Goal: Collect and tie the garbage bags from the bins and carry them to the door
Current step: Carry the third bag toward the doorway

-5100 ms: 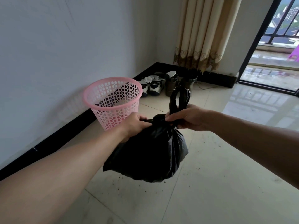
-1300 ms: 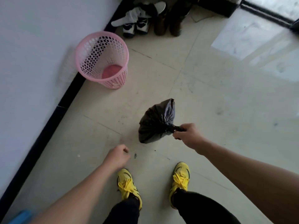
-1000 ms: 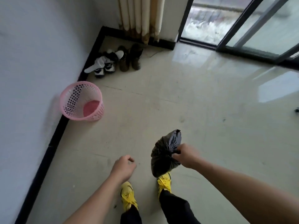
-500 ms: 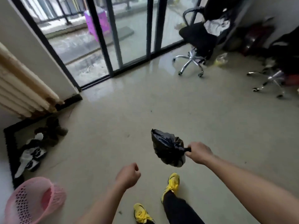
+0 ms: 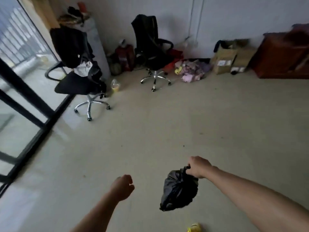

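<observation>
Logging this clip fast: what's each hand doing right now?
Left hand: fingers curled, empty.
Right hand: gripping the black garbage bag by its tied top.

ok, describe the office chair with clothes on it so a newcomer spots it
Start at the glass sliding door on the left. The office chair beside its frame is it. Unlike the second office chair by the back wall, dark clothing and a white garment hang over it.
</observation>
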Demonstrator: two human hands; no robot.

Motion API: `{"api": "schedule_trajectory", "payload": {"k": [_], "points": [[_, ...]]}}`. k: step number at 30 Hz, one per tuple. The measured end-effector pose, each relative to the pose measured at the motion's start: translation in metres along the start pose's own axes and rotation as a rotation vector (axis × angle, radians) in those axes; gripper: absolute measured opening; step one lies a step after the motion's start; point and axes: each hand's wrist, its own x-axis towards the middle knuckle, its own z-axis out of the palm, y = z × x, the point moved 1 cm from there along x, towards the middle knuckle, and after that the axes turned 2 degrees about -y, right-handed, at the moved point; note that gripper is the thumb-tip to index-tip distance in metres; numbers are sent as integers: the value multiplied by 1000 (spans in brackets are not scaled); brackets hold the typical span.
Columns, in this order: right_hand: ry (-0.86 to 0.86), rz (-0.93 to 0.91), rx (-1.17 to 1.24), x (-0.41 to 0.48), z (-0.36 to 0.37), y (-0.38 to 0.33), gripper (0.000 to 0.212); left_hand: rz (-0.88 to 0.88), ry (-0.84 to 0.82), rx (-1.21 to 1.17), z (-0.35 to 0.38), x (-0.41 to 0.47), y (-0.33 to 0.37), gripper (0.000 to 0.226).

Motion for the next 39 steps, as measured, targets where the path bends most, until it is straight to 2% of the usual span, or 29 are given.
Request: {"api": "schedule_trajectory", "payload": {"k": [3, 7, 9, 12, 15, 24, 27, 33, 39], "points": [[4, 111, 59, 6, -39, 88, 31, 114, -24, 42, -17, 44, 103, 29], [73, 230, 152, 7, -83, 192, 16, 306, -62, 115, -34, 85, 233, 27], [103, 281, 202, 5, -101, 234, 27, 382, -79, 180, -41, 104, 286, 28], [174, 351, 269, 5, -124, 305, 22, 472, -99, 257, -52, 139, 364, 28], [253, 451, 341, 11, -146, 379, 38, 540, -142, 330, -56, 179, 445, 28], [387, 670, 576, 47, -221, 555, 38, 745, -259, 550, -73, 304, 691, 24], [466, 743, 635, 46, -250, 602, 31, 823, -251, 629, -82, 331, 783, 12], [534, 893, 727, 38, -275, 717, 23, 990, -297, 747, -46, 350, 956, 5], [531, 940, 789, 50, -297, 877, 22, 1051, -328, 820, 14, 361, 1128, 24]]}}
